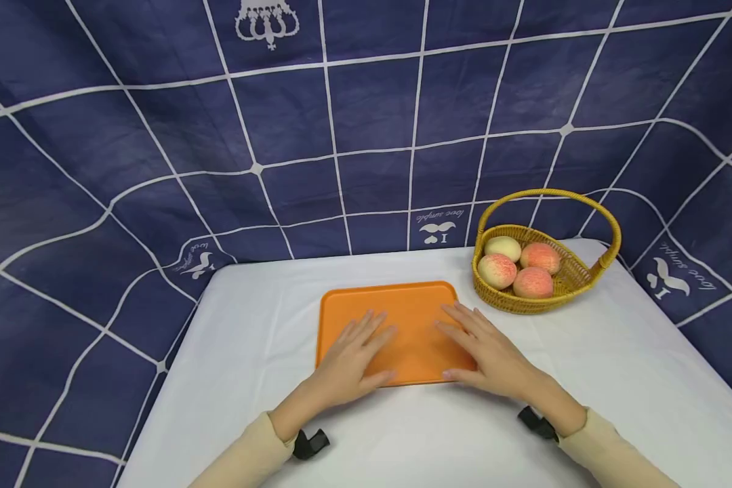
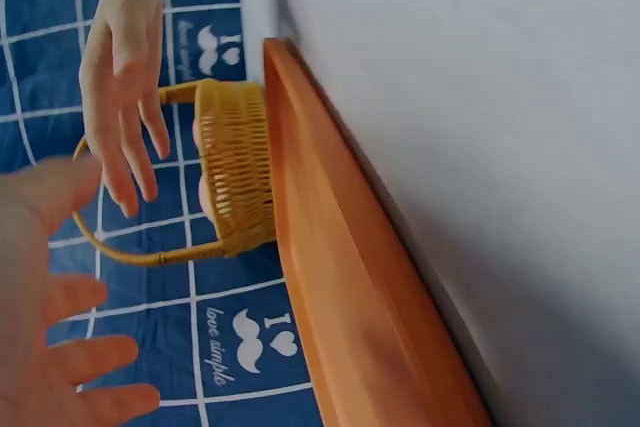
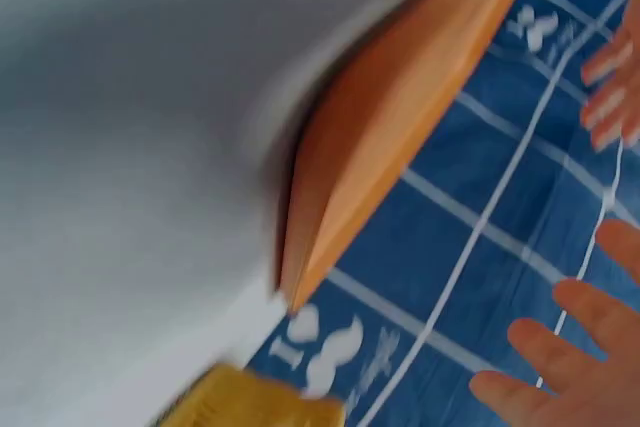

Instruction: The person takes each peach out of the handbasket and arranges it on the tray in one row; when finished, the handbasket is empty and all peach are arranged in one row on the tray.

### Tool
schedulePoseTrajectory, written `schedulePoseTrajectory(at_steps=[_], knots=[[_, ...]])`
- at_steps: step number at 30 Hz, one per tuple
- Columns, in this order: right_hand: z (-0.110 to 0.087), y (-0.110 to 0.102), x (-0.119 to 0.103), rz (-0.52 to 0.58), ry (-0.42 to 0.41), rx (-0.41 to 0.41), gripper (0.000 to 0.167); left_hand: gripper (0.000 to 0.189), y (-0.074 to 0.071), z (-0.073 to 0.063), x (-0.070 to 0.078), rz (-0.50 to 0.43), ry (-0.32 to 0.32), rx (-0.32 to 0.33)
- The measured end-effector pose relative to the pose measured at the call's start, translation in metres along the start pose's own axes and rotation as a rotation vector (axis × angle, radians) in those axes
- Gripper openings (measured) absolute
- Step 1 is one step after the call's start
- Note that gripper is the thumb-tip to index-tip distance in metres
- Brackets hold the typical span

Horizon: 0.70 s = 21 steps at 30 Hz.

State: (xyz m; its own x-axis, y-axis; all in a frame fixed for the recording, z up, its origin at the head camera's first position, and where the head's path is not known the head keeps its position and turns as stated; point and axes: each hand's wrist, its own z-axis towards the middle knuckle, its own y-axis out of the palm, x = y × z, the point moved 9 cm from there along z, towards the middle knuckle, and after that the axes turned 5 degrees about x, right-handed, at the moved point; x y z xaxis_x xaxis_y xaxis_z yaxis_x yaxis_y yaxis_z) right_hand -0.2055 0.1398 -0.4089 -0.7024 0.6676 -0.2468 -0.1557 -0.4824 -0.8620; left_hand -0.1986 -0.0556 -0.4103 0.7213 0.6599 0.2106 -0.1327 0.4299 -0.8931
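An orange rectangular tray (image 1: 396,305) with a low rim lies on the white-covered table. My left hand (image 1: 350,362) hovers over its front left part, fingers spread and nothing held. Over the front right part is my right hand (image 1: 494,356), fingers likewise extended and holding nothing. Behind and right of the tray stands a yellow wicker basket (image 1: 524,305) with a tall arched handle. Inside it sit several peaches (image 1: 533,282), pinkish red to pale yellow. In the left wrist view the basket (image 2: 238,167) shows beyond the tray (image 2: 330,277).
A white cloth (image 1: 268,325) covers the table. Dark blue curtain cloth (image 1: 366,122) with white grid lines hangs behind it and along both sides. Each wrist wears a small black device, one seen beside the left wrist (image 1: 310,444).
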Motion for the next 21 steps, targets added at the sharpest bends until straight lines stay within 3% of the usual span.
schedulePoseTrajectory(at_steps=[3,6,11,15,21], knots=[[0.001,-0.026,0.024,-0.012,0.063,0.118,0.079,0.065,-0.004,0.004,-0.01,-0.064,-0.067,0.097],[-0.001,-0.055,0.057,0.011,0.187,0.232,0.075,0.062,-0.008,0.002,-0.027,-0.14,-0.163,0.179],[-0.007,-0.09,0.114,0.066,0.36,0.36,0.071,0.06,-0.013,-0.019,-0.061,-0.197,-0.317,0.254],[-0.013,-0.098,0.15,0.073,0.462,0.36,0.073,0.059,-0.012,-0.041,-0.086,-0.223,-0.413,0.263],[-0.027,-0.088,0.188,0.086,0.603,0.244,0.083,0.058,-0.006,-0.073,-0.12,-0.273,-0.546,0.257]])
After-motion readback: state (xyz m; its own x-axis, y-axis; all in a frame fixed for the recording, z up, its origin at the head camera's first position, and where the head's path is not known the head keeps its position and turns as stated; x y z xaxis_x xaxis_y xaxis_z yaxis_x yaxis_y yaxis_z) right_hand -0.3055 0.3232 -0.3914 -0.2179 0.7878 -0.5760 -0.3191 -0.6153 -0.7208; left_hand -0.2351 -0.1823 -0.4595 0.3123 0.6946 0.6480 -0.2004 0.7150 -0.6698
